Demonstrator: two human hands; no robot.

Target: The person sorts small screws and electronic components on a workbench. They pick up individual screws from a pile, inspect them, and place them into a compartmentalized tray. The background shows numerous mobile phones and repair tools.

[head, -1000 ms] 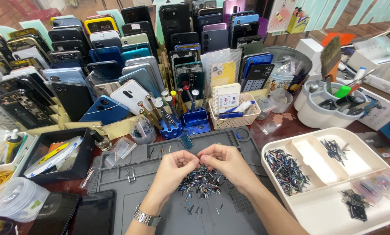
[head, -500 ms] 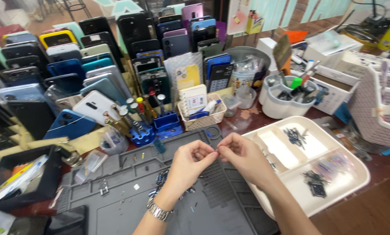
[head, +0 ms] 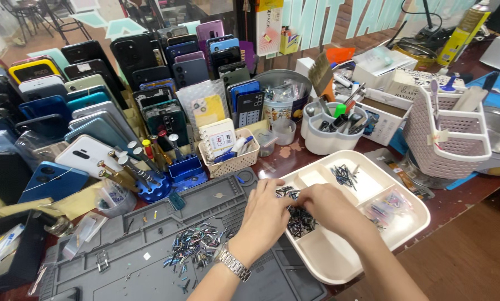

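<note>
From the head camera, both hands meet over the near-left compartment of a cream divided tray point(head: 339, 262) lying at about 4 o'clock from the middle of the picture. The left hand point(head: 267, 214), with a metal wristwatch point(head: 233, 263) on its wrist, has its fingers bent down at the tray's left rim. The right hand point(head: 331, 207) is curled just beside it, at 3 o'clock of the left. Their fingertips are bunched over a heap of small dark metal pieces point(head: 301, 220) in that compartment; whether either hand actually pinches a piece cannot be told, since the fingertips are hidden.

The tray's far middle compartment holds a smaller cluster of dark pieces point(head: 342, 174). Its right compartment holds small clear bags point(head: 386, 203) with bits inside.

At 9 o'clock of the hands, a grey work mat point(head: 149, 262) carries a loose scatter of the same small pieces point(head: 197, 245).

At 12 o'clock of the hands sits a small cream woven basket point(head: 230, 159) with cards and a blue-capped item in it. At 10 o'clock a blue round stand point(head: 152, 187) holds screwdrivers upright. At 1 o'clock a white tub point(head: 331, 136) holds tools, and at 2 o'clock a pink slotted basket point(head: 448, 142) holds brushes. Rows of phones point(head: 93, 106) stand behind, from 10 to 12 o'clock.
</note>
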